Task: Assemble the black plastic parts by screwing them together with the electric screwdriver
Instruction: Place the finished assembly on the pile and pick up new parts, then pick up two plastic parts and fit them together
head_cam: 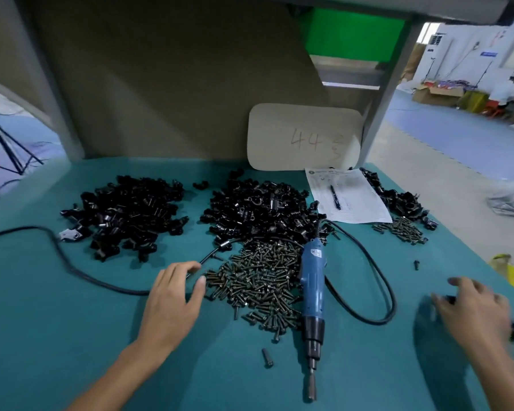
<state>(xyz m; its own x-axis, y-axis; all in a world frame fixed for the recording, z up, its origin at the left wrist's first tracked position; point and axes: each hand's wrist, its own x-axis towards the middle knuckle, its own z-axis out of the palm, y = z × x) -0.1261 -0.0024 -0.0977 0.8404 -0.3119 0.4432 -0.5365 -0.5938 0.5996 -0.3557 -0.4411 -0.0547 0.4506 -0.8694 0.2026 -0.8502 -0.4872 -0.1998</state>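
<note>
A worker's left hand [172, 295] hovers with fingers loosely spread at the left fringe of a heap of screws [261, 280]. The right hand [475, 310], blurred near the right edge of the table [42, 336], curls over something dark, though whether it grips it cannot be told. Between them the blue electric screwdriver [312, 292] lies untouched, its long axis running from far edge to near edge and its bit toward the worker, with open table on its right side and the black plastic parts [258, 209] heaped toward the far edge.

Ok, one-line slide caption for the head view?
Left hand at the screw pile, right hand over a black part, electric screwdriver lying between.
</note>
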